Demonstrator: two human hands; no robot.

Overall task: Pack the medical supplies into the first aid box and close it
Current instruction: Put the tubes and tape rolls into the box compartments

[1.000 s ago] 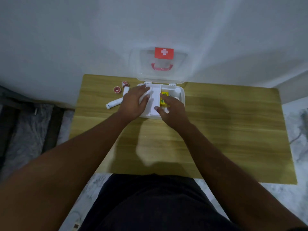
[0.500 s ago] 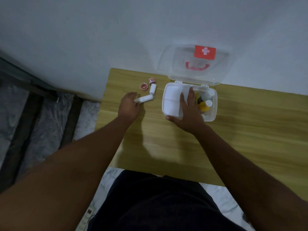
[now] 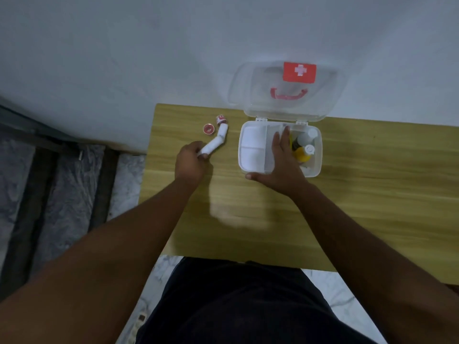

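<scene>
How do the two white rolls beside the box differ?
The nearer roll is gripped at one end by the left hand; the farther roll lies untouched. The nearer roll slants across the table; the farther roll points nearly straight at the wall. Both are white and outside the box, ends meeting.

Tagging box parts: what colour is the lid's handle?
Red handle, on the clear lid; the head view shows it.

The clear first aid box (image 3: 316,167) sits open, lid (image 3: 253,95) upright, bottles (image 3: 304,139) in its right half. Left of it, my left hand (image 3: 190,162) grips one white roll (image 3: 212,145); a second roll (image 3: 222,131) touches it.
</scene>
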